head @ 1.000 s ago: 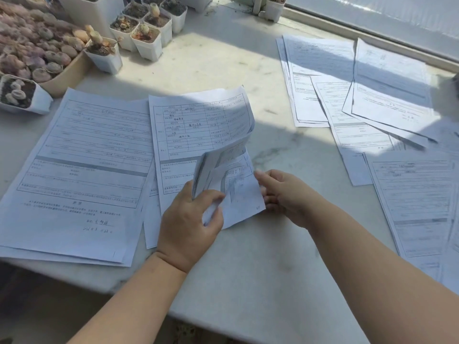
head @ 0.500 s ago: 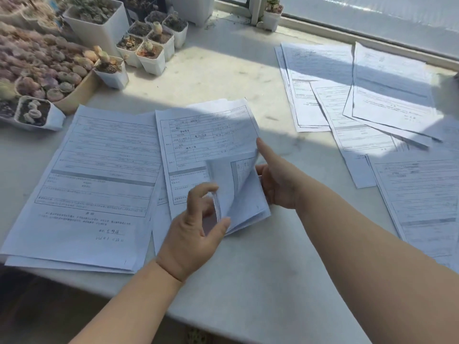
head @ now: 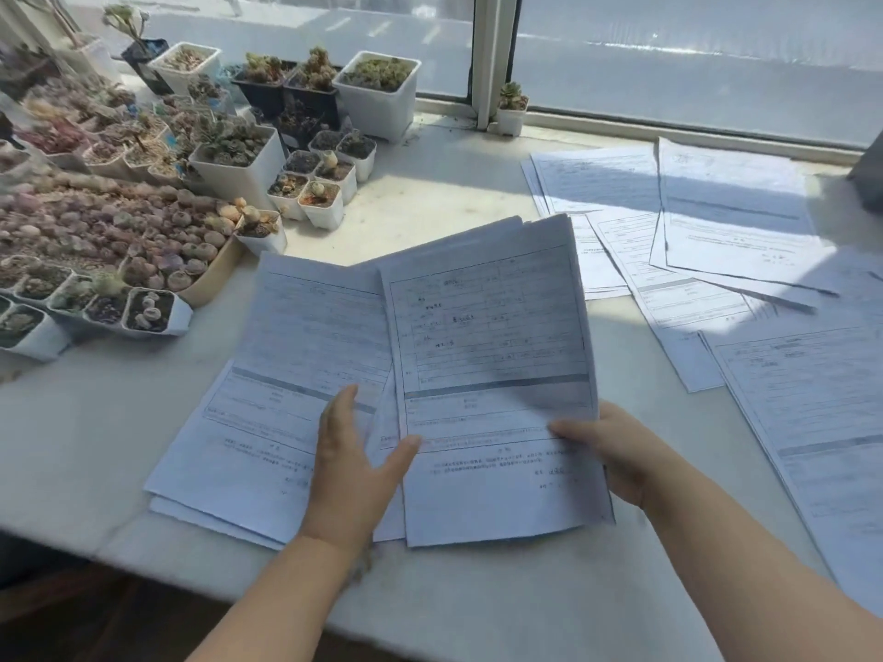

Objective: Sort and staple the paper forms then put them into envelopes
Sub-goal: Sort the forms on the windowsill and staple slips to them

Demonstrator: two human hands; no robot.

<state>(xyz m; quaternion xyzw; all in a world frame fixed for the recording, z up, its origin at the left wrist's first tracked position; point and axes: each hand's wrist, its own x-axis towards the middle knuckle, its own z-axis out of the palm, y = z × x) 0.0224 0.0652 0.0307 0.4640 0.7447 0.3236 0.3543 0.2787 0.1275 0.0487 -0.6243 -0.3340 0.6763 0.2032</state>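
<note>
Now the right hand [head: 616, 451] has its grip on a printed form [head: 492, 375], thumb on top at the right edge, lifting the sheet at a tilt. Beside it, the left hand [head: 353, 461] lies flat with straight, spread fingers, thumb touching that form's left edge, resting on the left pile of forms [head: 286, 375] on the tabletop [head: 86, 446]. More forms [head: 716, 241] lie scattered to the right. Small potted succulents [head: 229, 150] crowd the far left by the window [head: 669, 54].
</note>
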